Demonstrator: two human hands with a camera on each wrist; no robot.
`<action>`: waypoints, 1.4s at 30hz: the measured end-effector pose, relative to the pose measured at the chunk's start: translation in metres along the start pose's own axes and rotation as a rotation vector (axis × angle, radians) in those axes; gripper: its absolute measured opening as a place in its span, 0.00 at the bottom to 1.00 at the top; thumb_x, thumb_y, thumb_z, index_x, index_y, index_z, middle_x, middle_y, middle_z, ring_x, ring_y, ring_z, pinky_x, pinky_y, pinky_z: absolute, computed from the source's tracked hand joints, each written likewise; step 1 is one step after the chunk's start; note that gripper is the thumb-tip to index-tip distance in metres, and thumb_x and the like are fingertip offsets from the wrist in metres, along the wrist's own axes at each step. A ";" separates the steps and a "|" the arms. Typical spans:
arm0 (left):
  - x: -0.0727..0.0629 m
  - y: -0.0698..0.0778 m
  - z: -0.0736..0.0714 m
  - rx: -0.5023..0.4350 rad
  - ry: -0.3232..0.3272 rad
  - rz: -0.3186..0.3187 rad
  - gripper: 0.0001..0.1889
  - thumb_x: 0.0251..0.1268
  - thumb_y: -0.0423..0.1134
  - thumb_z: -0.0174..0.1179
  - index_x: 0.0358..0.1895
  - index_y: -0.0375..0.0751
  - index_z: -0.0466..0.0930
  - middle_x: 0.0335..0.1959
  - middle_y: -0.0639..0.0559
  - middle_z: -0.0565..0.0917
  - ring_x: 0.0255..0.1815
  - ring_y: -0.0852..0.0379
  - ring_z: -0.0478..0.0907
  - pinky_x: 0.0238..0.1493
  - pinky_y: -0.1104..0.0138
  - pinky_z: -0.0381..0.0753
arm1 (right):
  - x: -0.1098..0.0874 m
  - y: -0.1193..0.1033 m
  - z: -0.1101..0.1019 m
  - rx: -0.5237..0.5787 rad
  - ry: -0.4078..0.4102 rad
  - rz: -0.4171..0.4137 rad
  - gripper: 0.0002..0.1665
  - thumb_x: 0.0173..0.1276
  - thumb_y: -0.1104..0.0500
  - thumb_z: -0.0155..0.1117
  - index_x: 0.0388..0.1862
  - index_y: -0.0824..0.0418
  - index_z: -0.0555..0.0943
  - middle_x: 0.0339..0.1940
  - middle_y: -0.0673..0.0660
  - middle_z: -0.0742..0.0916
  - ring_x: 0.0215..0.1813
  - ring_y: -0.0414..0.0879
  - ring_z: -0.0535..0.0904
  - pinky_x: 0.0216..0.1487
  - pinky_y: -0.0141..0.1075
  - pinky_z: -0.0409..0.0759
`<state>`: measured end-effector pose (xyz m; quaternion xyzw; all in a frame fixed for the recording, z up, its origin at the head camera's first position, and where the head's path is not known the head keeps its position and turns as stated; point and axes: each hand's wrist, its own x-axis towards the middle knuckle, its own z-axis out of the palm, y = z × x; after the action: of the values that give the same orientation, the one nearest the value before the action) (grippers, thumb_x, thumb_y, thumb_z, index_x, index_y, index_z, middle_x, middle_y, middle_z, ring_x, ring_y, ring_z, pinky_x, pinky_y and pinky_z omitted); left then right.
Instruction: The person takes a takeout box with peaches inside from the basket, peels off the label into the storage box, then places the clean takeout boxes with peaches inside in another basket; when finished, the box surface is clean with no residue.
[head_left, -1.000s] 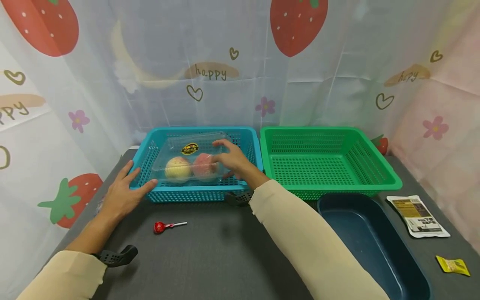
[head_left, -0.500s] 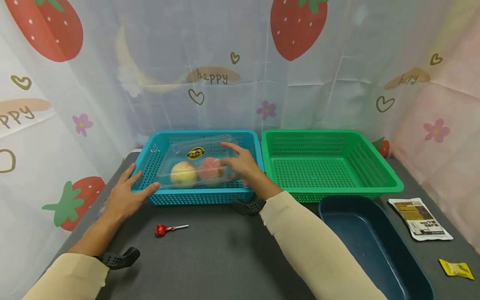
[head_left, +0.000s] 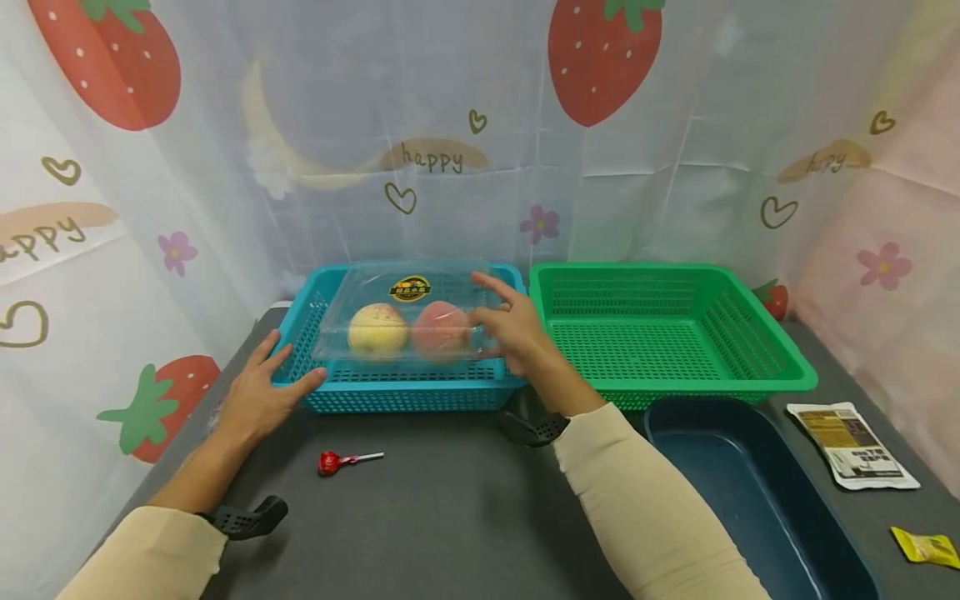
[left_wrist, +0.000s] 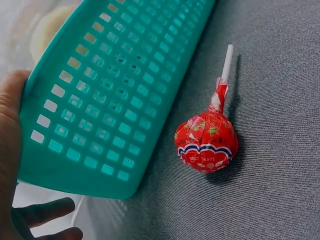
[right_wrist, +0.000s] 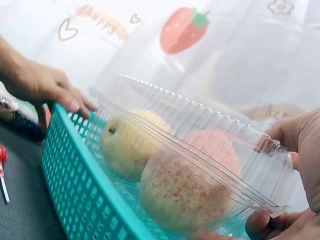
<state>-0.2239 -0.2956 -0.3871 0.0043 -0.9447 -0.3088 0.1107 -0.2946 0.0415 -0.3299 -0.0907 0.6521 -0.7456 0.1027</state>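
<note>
My right hand [head_left: 517, 329] grips the right end of a clear plastic clamshell box [head_left: 367, 287], its thumb and fingers at the rim in the right wrist view. Inside the box lie a yellow fruit [head_left: 377, 331] and a pink-red speckled fruit [right_wrist: 187, 185], both peach-like. The box is over the blue basket [head_left: 405, 398], its lower edge above the front rim. My left hand [head_left: 258, 396] holds the basket's front left corner, thumb at the front rim and fingers along the left side. A red-wrapped lollipop [left_wrist: 206, 142] lies on the table just in front of the basket.
A green basket [head_left: 675, 386] stands right of the blue one. Before it sits a dark blue tray [head_left: 738, 500]. A white-and-gold packet [head_left: 851, 446] and a small yellow wrapped sweet [head_left: 926, 547] lie at the right. A printed curtain [head_left: 510, 192] hangs behind.
The clear box has risen slightly, levelled out and shifted right in my right hand, its lower edge now farther above the front rim. The left hand stays at the basket corner.
</note>
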 end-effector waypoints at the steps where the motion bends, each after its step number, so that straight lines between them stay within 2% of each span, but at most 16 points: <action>1: 0.000 0.000 0.001 0.004 0.002 -0.001 0.46 0.64 0.62 0.57 0.72 0.28 0.55 0.77 0.39 0.45 0.70 0.27 0.48 0.57 0.29 0.53 | -0.003 -0.003 -0.001 0.005 -0.002 0.002 0.38 0.62 0.69 0.61 0.70 0.45 0.70 0.42 0.62 0.71 0.30 0.48 0.65 0.37 0.54 0.82; 4: 0.001 0.000 0.002 0.009 0.001 -0.003 0.46 0.64 0.62 0.56 0.72 0.28 0.55 0.77 0.39 0.45 0.70 0.27 0.48 0.56 0.29 0.53 | -0.013 -0.012 -0.004 0.005 0.001 -0.002 0.37 0.63 0.68 0.61 0.70 0.44 0.71 0.41 0.62 0.74 0.32 0.50 0.66 0.38 0.54 0.81; 7: 0.002 0.000 0.003 0.011 -0.008 -0.001 0.46 0.64 0.63 0.56 0.73 0.29 0.55 0.77 0.39 0.45 0.70 0.26 0.48 0.56 0.27 0.51 | -0.023 -0.020 -0.007 -0.004 0.004 -0.011 0.37 0.63 0.68 0.61 0.69 0.42 0.72 0.35 0.60 0.75 0.31 0.50 0.67 0.35 0.50 0.80; 11: 0.002 -0.002 0.001 0.001 -0.008 0.001 0.46 0.64 0.62 0.56 0.73 0.28 0.55 0.77 0.38 0.45 0.70 0.26 0.47 0.56 0.28 0.52 | -0.036 -0.026 -0.009 -0.002 -0.014 -0.013 0.37 0.64 0.67 0.61 0.69 0.40 0.72 0.30 0.57 0.74 0.31 0.48 0.68 0.29 0.43 0.73; 18: 0.002 -0.002 -0.002 -0.006 0.000 0.010 0.46 0.65 0.61 0.56 0.73 0.28 0.55 0.77 0.38 0.45 0.70 0.26 0.48 0.55 0.29 0.56 | -0.059 -0.032 -0.014 0.002 -0.038 -0.036 0.36 0.65 0.67 0.60 0.69 0.40 0.71 0.28 0.55 0.73 0.32 0.47 0.68 0.34 0.46 0.73; 24: 0.002 -0.002 -0.002 0.000 -0.008 0.025 0.45 0.66 0.60 0.55 0.72 0.27 0.55 0.76 0.37 0.46 0.70 0.26 0.49 0.56 0.30 0.56 | -0.081 -0.036 -0.022 -0.011 -0.053 -0.070 0.38 0.63 0.67 0.60 0.71 0.42 0.69 0.25 0.55 0.71 0.32 0.47 0.68 0.26 0.41 0.63; 27: 0.002 -0.002 -0.002 -0.002 -0.012 0.017 0.44 0.67 0.60 0.55 0.72 0.27 0.55 0.77 0.38 0.46 0.70 0.26 0.48 0.56 0.30 0.55 | -0.092 -0.037 -0.027 -0.029 -0.054 -0.082 0.39 0.64 0.66 0.60 0.72 0.44 0.68 0.25 0.55 0.70 0.34 0.47 0.68 0.24 0.41 0.58; 31: 0.001 -0.001 -0.001 0.005 -0.012 0.000 0.45 0.65 0.61 0.56 0.72 0.27 0.55 0.77 0.38 0.45 0.70 0.25 0.48 0.56 0.30 0.55 | -0.109 -0.037 -0.033 -0.037 -0.052 -0.079 0.39 0.64 0.67 0.59 0.74 0.47 0.66 0.27 0.56 0.68 0.36 0.48 0.68 0.33 0.43 0.64; 34: 0.001 0.000 -0.002 0.016 -0.003 -0.007 0.47 0.64 0.62 0.56 0.72 0.27 0.55 0.77 0.38 0.45 0.70 0.25 0.48 0.56 0.29 0.54 | -0.122 -0.036 -0.037 -0.047 -0.047 -0.078 0.39 0.64 0.68 0.59 0.74 0.49 0.65 0.29 0.57 0.68 0.35 0.47 0.67 0.34 0.41 0.67; 36: 0.001 0.001 -0.002 0.022 -0.001 -0.008 0.47 0.64 0.63 0.56 0.72 0.27 0.55 0.76 0.37 0.45 0.70 0.25 0.48 0.56 0.29 0.54 | -0.130 -0.035 -0.040 -0.054 -0.046 -0.079 0.40 0.64 0.68 0.59 0.74 0.50 0.64 0.30 0.58 0.68 0.35 0.47 0.67 0.30 0.39 0.65; 38: 0.001 0.001 -0.002 0.026 -0.003 -0.008 0.47 0.64 0.63 0.55 0.72 0.27 0.55 0.76 0.37 0.45 0.70 0.25 0.48 0.57 0.29 0.54 | -0.138 -0.034 -0.042 -0.045 -0.045 -0.082 0.40 0.64 0.68 0.59 0.75 0.51 0.64 0.32 0.59 0.69 0.36 0.48 0.67 0.30 0.38 0.69; 40: 0.001 0.001 -0.002 0.028 -0.006 -0.008 0.47 0.64 0.63 0.55 0.72 0.27 0.55 0.76 0.37 0.45 0.70 0.25 0.48 0.56 0.29 0.54 | -0.146 -0.032 -0.044 -0.034 -0.047 -0.083 0.40 0.65 0.69 0.59 0.75 0.52 0.63 0.34 0.61 0.69 0.36 0.48 0.68 0.35 0.41 0.72; 42: 0.001 0.001 -0.002 0.026 -0.010 -0.007 0.47 0.64 0.63 0.55 0.72 0.26 0.55 0.76 0.37 0.45 0.70 0.25 0.48 0.56 0.29 0.54 | -0.154 -0.029 -0.047 -0.025 -0.047 -0.085 0.40 0.64 0.69 0.59 0.75 0.54 0.63 0.35 0.61 0.69 0.35 0.47 0.68 0.35 0.40 0.72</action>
<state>-0.2242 -0.2958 -0.3852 0.0077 -0.9491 -0.2969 0.1049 -0.1599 0.1318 -0.3071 -0.1371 0.6544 -0.7387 0.0853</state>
